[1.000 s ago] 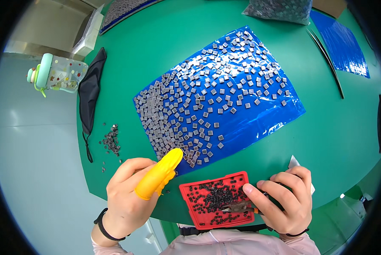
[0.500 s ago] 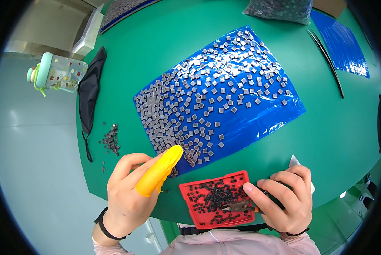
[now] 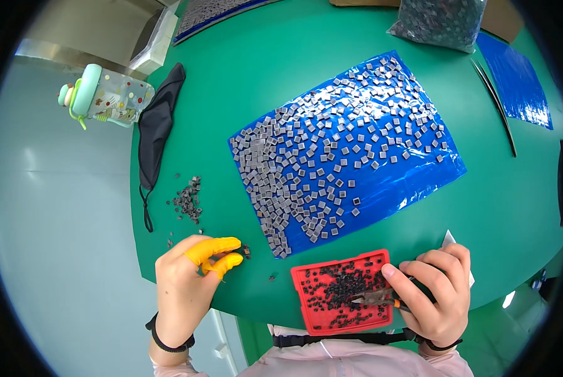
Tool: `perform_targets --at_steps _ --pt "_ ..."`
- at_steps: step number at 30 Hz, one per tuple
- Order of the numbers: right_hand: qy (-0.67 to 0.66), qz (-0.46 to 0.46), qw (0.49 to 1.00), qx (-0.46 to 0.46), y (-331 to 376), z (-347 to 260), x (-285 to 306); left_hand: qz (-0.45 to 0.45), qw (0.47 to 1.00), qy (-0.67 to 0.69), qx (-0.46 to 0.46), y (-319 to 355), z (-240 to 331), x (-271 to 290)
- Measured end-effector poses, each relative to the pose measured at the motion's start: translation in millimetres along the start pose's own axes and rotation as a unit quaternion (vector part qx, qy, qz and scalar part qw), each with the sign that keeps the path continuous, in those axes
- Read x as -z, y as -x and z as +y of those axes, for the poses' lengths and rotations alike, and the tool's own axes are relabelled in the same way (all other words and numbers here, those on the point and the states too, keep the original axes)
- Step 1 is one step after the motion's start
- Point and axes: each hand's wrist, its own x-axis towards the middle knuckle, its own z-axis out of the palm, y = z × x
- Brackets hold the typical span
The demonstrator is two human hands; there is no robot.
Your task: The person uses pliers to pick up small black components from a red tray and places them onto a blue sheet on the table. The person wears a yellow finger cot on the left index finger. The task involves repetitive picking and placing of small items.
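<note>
My left hand wears yellow finger cots on thumb and index finger. Their tips are slightly apart, right beside a few small dark pieces on the table. My right hand is closed around small pliers with an orange handle, largely hidden in the palm. The pliers' jaws reach over a shallow red tray strewn with tiny black parts. Ahead of both hands lies a glossy blue sheet, covered with many small grey square pieces, packed densest along its left side.
A heap of small dark pieces lies left of the sheet, near a black face mask and a clear bottle. Tweezers, another blue sheet and a filled plastic bag are at the far right.
My left hand has moved off the blue sheet's near corner, back left to the bare table, its thumb now showing. My right hand stays by the tray with the pliers. The view has shifted slightly.
</note>
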Motion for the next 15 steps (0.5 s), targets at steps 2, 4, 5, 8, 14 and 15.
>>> perform_targets --at_steps 2,4,5,8,14,15 --pt "-0.002 0.0 1.0 0.0 -0.2 0.1 0.0 -0.012 1.0 0.011 -0.014 -2.2 -1.5 0.0" --pt "-0.005 -0.003 1.0 -0.004 -0.4 -0.5 0.6 -0.012 1.0 0.014 -0.009 -1.7 -1.2 -1.7" --pt "-0.008 -0.005 1.0 -0.005 -0.5 -0.8 0.6 -0.012 1.0 0.017 -0.007 -1.3 -1.3 -2.3" --pt "-0.011 -0.008 1.0 -0.005 -1.1 -1.5 0.9 -0.016 0.999 0.032 -0.004 -0.8 -4.0 -1.8" --pt "-0.005 -0.006 1.0 0.002 2.0 0.4 -0.6 -0.008 0.999 0.016 -0.026 -0.2 -5.6 -1.2" --pt "0.0 -0.004 1.0 -0.002 -0.2 -1.6 -0.7 0.012 0.999 0.03 -0.014 1.5 -5.8 -1.4"
